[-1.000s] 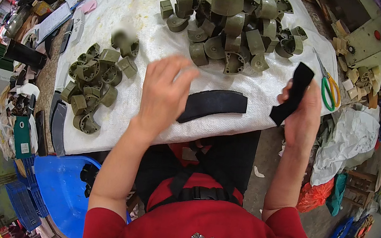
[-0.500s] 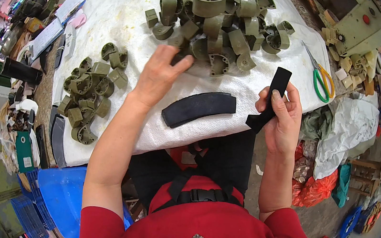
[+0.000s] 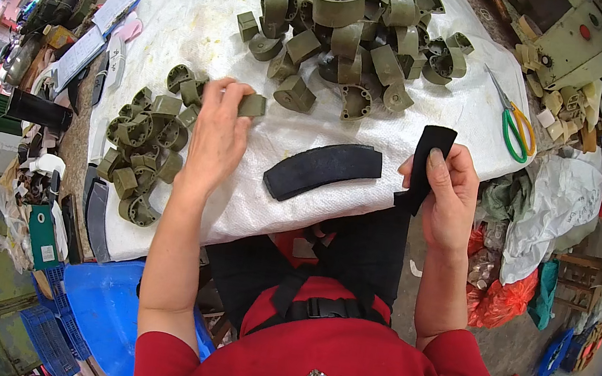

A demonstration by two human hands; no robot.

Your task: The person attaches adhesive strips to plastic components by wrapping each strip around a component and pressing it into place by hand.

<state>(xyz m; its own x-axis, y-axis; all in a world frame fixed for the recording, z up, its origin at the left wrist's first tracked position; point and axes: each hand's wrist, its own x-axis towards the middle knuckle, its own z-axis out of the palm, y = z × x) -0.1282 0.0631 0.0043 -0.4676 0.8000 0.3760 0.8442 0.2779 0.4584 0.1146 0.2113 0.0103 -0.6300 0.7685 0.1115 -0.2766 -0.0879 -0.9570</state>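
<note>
My left hand is closed around an olive-green moulded part, just right of a smaller group of similar parts. Between thumb and fingers, my right hand grips a black strip, held upright over the table's near edge. A curved stack of black strips lies on the white cloth between my hands. Beyond it is a large heap of olive-green parts, hollow and rounded, with small holes around some rims.
Scissors with green and orange handles lie at the cloth's right side. A pale green machine stands at the far right. Plastic bags hang or lie right of the table. A blue tub is below left, and papers lie at the left.
My left hand has come left and toward me from the big heap, carrying one olive-green part. The black strip in my right hand has tilted slightly, its top end shifting left.
</note>
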